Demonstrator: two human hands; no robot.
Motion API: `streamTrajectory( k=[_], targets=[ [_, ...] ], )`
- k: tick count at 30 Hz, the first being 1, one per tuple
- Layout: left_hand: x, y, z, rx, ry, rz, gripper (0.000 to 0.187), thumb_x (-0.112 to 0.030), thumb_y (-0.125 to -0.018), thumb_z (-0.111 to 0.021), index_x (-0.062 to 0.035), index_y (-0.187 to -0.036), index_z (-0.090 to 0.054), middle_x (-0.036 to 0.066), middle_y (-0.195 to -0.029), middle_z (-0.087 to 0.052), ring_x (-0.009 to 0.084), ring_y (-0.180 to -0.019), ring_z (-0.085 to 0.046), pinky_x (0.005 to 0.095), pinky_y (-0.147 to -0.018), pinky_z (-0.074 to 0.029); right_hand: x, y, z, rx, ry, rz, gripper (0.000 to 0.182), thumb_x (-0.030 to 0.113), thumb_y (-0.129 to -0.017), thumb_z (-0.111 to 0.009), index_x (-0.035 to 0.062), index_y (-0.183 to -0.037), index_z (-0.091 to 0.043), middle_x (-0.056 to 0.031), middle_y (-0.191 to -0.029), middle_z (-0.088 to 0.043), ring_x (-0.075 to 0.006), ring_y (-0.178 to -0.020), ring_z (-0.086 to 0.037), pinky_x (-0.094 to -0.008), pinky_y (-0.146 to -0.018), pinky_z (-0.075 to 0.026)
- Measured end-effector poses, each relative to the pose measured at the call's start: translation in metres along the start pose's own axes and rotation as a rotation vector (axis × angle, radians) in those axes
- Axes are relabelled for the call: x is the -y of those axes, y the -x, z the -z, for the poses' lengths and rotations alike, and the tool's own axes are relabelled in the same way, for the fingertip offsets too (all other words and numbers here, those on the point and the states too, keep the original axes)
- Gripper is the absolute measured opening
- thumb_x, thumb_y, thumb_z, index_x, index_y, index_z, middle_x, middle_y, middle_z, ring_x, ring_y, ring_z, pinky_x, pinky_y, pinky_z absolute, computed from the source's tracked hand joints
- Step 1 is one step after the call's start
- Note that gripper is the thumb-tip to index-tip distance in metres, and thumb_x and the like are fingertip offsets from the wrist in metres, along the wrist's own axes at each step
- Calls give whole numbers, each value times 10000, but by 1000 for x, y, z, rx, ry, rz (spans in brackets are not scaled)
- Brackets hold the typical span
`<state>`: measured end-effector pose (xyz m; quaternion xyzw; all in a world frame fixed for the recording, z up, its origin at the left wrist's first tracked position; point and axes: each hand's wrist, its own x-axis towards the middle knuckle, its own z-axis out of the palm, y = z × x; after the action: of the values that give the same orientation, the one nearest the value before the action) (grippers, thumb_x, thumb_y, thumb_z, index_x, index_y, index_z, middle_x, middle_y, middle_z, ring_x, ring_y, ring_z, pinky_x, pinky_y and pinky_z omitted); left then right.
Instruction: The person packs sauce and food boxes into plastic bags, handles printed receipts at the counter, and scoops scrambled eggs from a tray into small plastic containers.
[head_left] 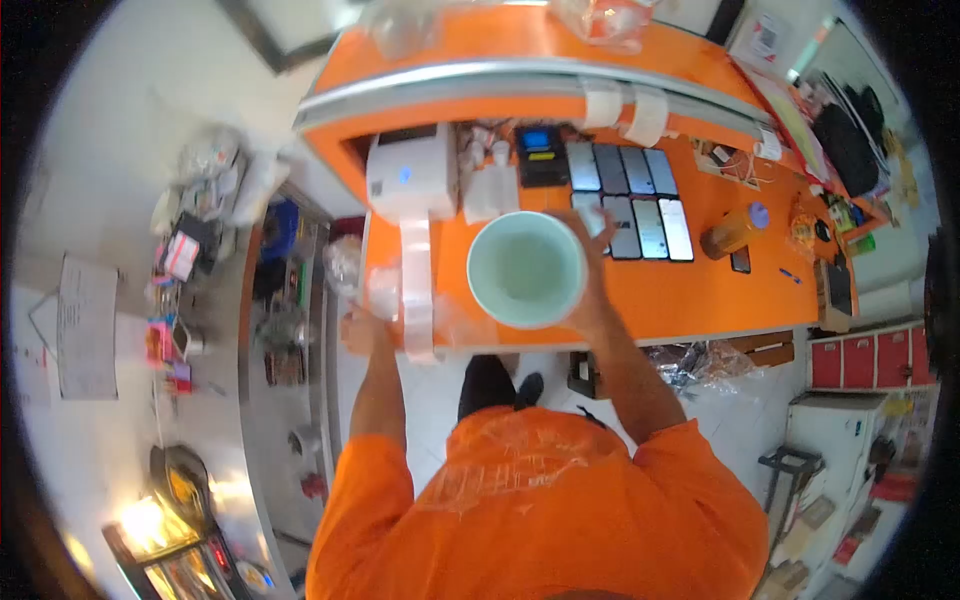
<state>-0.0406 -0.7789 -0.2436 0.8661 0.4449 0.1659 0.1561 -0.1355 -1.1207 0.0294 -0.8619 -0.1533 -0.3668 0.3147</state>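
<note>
Raised close to the camera is a pale green cup [480,270], its open mouth facing up at me. My right hand [592,285] is closed around its right side, with some fingers hidden behind it. Over the left front corner of the orange counter [570,325] is my left hand [366,330], beside clear plastic bags [384,290]. Its fingers are blurred. Several phones [651,230] lie in two rows behind the cup. A white label printer [411,175] stands at the counter's back left, with a label strip [417,290] hanging forward.
Right of the phones stand an amber bottle with a purple cap [740,228], a small dark phone [740,261] and a blue pen [790,276]. A black device [541,157] sits behind. A raised shelf [450,85] crosses the back; a metal-edged shelf unit [243,390] stands left.
</note>
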Motion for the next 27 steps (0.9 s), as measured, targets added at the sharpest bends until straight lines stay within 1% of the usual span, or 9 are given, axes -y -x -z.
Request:
streamTrajectory(
  k=[4, 5, 7, 8, 12, 15, 21, 24, 27],
  targets=[
    [3, 1, 8, 42, 51, -8, 620, -644, -951, -326, -128, -1138, -614, 76, -1198, -600, 299, -1134, -529, 480, -920, -396, 57, -30, 68, 42, 57, 211, 289, 305, -636, -743, 168, -882, -676, 55, -886, -665, -155, -1060, -568, -510, -1039, -155],
    [1, 3, 11, 54, 45, 8, 626, -645, -951, -316, -128, -1144, -611, 78, -1214, -591, 300, -1142, -521, 481, -927, -390, 75, -39, 86, 38, -14, 232, 236, 285, -663, -727, 174, -865, -676, 59, -849, -663, -161, -1041, -581, -511, -1036, -158],
    [-3, 6, 17, 76, 39, 29, 639, -649, -952, -296, -128, -1157, -605, 82, -1245, -573, 304, -1159, -507, 483, -940, -378, 108, -49, 114, -13, -52, 294, 174, 310, -798, -666, 178, -901, -622, 31, -811, -690, -190, -1019, -600, -507, -1054, -167],
    [-2, 5, 17, 89, 61, 32, 630, -637, -958, -296, -128, -1168, -602, 80, -1268, -563, 304, -1158, -508, 484, -943, -376, 118, -50, 122, -54, -28, 331, 193, 355, -906, -622, 176, -954, -569, -1, -810, -719, -214, -1016, -606, -503, -1075, -174],
    [5, 2, 13, 107, 100, -7, 630, -635, -958, -298, -131, -1189, -597, 83, -1278, -558, 297, -1171, -501, 479, -953, -373, 135, -51, 141, -164, 70, 463, 233, 417, -912, -582, 193, -966, -545, -3, -840, -722, -227, -1057, -600, -514, -1092, -148],
    [2, 6, 24, 115, 113, -31, 629, -633, -957, -301, -131, -1201, -593, 85, -1270, -561, 296, -1174, -500, 476, -956, -373, 152, -50, 157, -127, 138, 475, 252, 418, -911, -576, 205, -1032, -517, -13, -888, -719, -245, -1086, -596, -524, -1094, -153],
    [3, 6, 26, 97, 119, -20, 658, -652, -948, -295, -117, -1204, -582, 95, -1250, -566, 306, -1154, -510, 489, -940, -383, 170, -57, 178, 58, 202, 513, 419, 315, -848, -681, 206, -1160, -423, -81, -1042, -689, -310, -1097, -599, -535, -1046, -292],
    [6, 3, 22, 113, 126, -21, 680, -668, -939, -293, -108, -1197, -579, 101, -1237, -572, 309, -1149, -512, 491, -928, -389, 182, -64, 187, 102, 303, 539, 506, 271, -809, -726, 196, -1189, -400, -116, -1062, -677, -340, -1074, -610, -509, -1016, -363],
    [6, 5, 26, 125, 147, -15, 689, -675, -934, -295, -101, -1189, -580, 106, -1228, -577, 311, -1147, -514, 491, -922, -391, 181, -70, 190, 127, 305, 589, 562, 255, -785, -749, 190, -1211, -387, -133, -1063, -675, -356, -1056, -619, -498, -1007, -386]
  ],
)
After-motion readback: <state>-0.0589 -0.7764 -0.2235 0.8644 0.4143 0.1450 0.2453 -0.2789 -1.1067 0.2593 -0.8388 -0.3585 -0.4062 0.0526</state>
